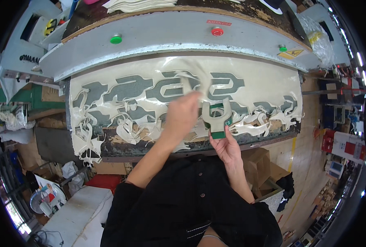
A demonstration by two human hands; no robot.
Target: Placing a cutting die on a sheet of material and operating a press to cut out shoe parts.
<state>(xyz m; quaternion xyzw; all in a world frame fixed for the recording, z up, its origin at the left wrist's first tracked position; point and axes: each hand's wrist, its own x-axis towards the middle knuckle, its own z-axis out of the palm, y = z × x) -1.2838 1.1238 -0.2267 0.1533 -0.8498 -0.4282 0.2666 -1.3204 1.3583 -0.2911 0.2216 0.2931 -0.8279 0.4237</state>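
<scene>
My right hand [225,147] grips the lower end of a green cutting die [218,134], with its fingers and thumb on either side. A cream U-shaped cut piece [217,122] lies over the die, its two prongs pointing away from me. My left hand [182,114], smeared by motion, is closed on a cream scrap strip [203,78] that blurs upward from its fingers. Below both hands spreads a cream sheet [269,78], with cut-outs that bare the grey-green surface underneath. Torn scrap strips [129,127] curl along its near side.
Across the far side runs a grey machine beam [162,35] with green buttons [116,39] and a red button [217,31]. Stacked cream pieces [140,5] lie on top. Cardboard boxes [257,168] stand at my right; a white cabinet [78,212] is at lower left.
</scene>
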